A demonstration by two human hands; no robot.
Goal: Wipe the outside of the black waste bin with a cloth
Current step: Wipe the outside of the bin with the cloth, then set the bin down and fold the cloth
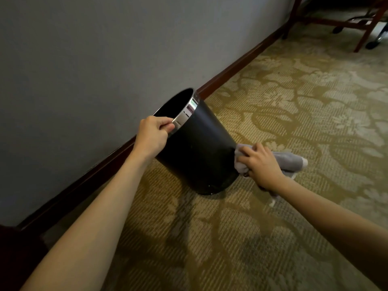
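Your left hand (pixel 152 137) pinches the chrome rim (pixel 186 113) of the black waste bin (pixel 197 152), which stands tilted toward the wall (pixel 88 66) on the patterned carpet (pixel 283 101). At the bin's three o'clock side, your right hand (pixel 261 164) clutches the grey cloth (pixel 290 159) against its lower outside wall.

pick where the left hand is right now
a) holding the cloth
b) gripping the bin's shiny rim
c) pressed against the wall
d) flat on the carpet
b: the left hand has its fingers curled round the silver rim of the tilted black waste bin, while the right hand holds the grey cloth against its side.
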